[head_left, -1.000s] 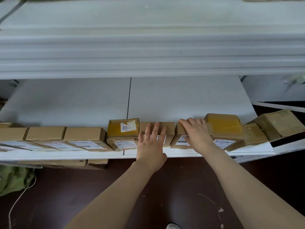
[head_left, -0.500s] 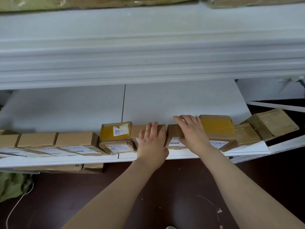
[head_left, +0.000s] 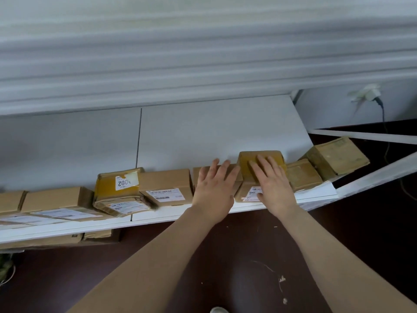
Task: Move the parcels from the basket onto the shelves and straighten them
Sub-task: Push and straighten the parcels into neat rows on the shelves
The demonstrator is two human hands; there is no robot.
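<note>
A row of cardboard parcels lines the front of a white shelf point(head_left: 225, 136). My left hand point(head_left: 215, 188) lies flat with spread fingers on a plain brown parcel point(head_left: 198, 177), mostly hidden under it. My right hand point(head_left: 272, 184) rests with straight fingers on a yellow-taped parcel point(head_left: 250, 159) just to the right. Left of my hands stand a brown labelled parcel point(head_left: 165, 186) and a yellow-taped parcel marked 002 point(head_left: 119, 188). Two taped parcels point(head_left: 303, 175) point(head_left: 336, 157) sit at the shelf's right end, the far one turned askew. No basket is in view.
The upper shelf's thick white edge point(head_left: 203, 53) hangs over the row. More brown parcels point(head_left: 54, 199) continue to the left. Boxes point(head_left: 67, 239) lie under the shelf on the dark floor point(head_left: 225, 267). A wall plug and cable point(head_left: 374, 98) are at the right.
Both hands have shifted one parcel to the right: the left from the labelled brown parcel to the plain one, the right onto the yellow-taped parcel. The view has swung right.
</note>
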